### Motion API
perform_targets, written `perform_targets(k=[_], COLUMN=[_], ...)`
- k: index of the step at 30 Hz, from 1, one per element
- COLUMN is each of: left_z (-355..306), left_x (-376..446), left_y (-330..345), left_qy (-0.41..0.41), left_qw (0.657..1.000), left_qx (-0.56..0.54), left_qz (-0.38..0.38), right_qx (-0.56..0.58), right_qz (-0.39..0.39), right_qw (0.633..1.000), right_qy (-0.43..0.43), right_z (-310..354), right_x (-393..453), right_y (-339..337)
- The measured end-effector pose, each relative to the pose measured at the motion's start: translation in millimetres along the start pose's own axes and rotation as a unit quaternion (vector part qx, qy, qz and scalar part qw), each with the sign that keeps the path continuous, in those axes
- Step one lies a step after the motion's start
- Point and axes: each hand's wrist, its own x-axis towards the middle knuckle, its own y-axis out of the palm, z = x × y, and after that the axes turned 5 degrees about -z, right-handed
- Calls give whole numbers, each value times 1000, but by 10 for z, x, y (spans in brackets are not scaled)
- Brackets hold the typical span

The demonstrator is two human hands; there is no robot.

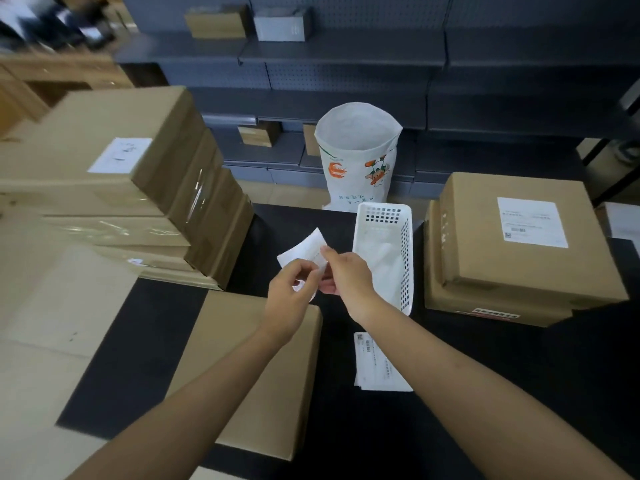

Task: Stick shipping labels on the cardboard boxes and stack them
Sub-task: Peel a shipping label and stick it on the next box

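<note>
Both hands hold a white shipping label (306, 250) in the air above the black table (485, 341). My left hand (289, 299) pinches its lower edge and my right hand (348, 275) pinches its right side; the label curls between them. Under my left forearm lies a plain cardboard box (239, 386) with no label on its top. At the right stands a stack of two boxes (512, 251), the top one bearing a label (531, 221). At the left rises a taller stack of several boxes (114, 188), its top one labelled.
A white perforated basket (384, 251) sits just right of my hands. More printed labels (377, 363) lie on the table under my right forearm. A white sack (358, 157) stands open behind the table, before grey shelving (346, 53). A flat carton (65, 299) lies at the left.
</note>
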Motion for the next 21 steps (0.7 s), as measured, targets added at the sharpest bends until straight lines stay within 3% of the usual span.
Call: perform_targets(k=[3,8,11,14,18,21], left_z=[53,246,519,719,754,820], left_x=[2,43,104,79,-29,-145], left_y=[-226,-659,-1017,-1344,-1656,-1830], left_qy=[-9,-56,-140,-140,-126,-81], left_qw=[1000,991,988,990,991,996], left_qx=[-19,5,15,13,-36,13], left_qz=[5,-118,-62,9,28,42], right_qx=[53,136,174,195,112,-30], right_qz=[-30,-35,-48,-57,-101,-166], right_qw=[998,990,984,979,989,983], right_qy=[3,5,0,13,-7,-66], right_z=[-20,-41,-123,-243,-434,-616], right_x=[-76,-310,-495,-695,-906,-1020], right_y=[89,395,716,1094,1451,1516])
